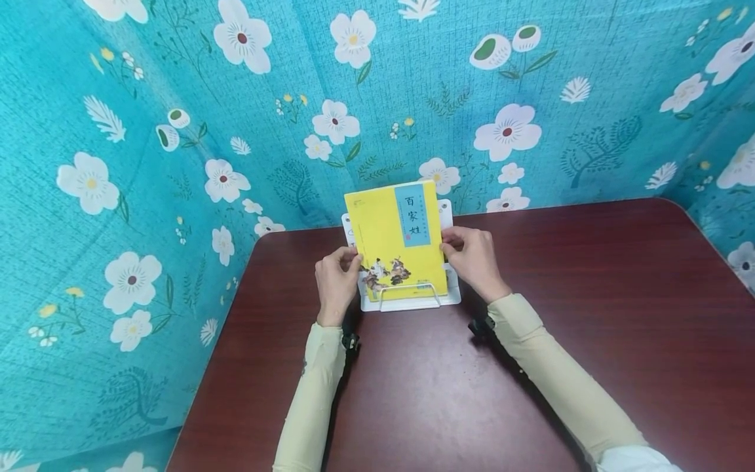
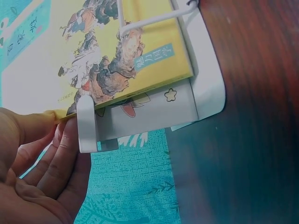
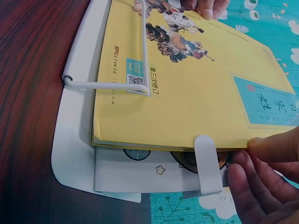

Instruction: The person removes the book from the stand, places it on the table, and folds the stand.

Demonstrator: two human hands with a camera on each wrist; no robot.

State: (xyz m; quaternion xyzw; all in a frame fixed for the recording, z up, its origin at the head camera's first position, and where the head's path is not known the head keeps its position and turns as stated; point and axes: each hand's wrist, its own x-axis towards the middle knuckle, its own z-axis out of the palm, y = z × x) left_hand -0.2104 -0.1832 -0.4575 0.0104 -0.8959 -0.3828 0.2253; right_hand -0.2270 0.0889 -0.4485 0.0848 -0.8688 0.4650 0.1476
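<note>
A yellow book [image 1: 377, 229] with a blue title panel leans upright on a white book stand [image 1: 453, 295] at the back of the table. My left hand [image 1: 337, 285] pinches the book's left edge between thumb and fingers. On the opposite side my right hand [image 1: 476, 262] pinches the right edge at about the same height. A white wire holder [image 3: 145, 51] crosses the front of the lower cover. Beside the book's edges stand white side clips, one [image 2: 86, 123] near the left fingers and one [image 3: 208, 165] near the right. Most of the stand's printed back plate is hidden behind the book.
The stand rests on a dark reddish-brown table [image 1: 590, 295], close to its back edge. Behind and to the left hangs a turquoise curtain [image 1: 389, 85] with white flowers. A black wrist device [image 1: 482, 326] sits under the right forearm, another [image 1: 350, 341] by the left.
</note>
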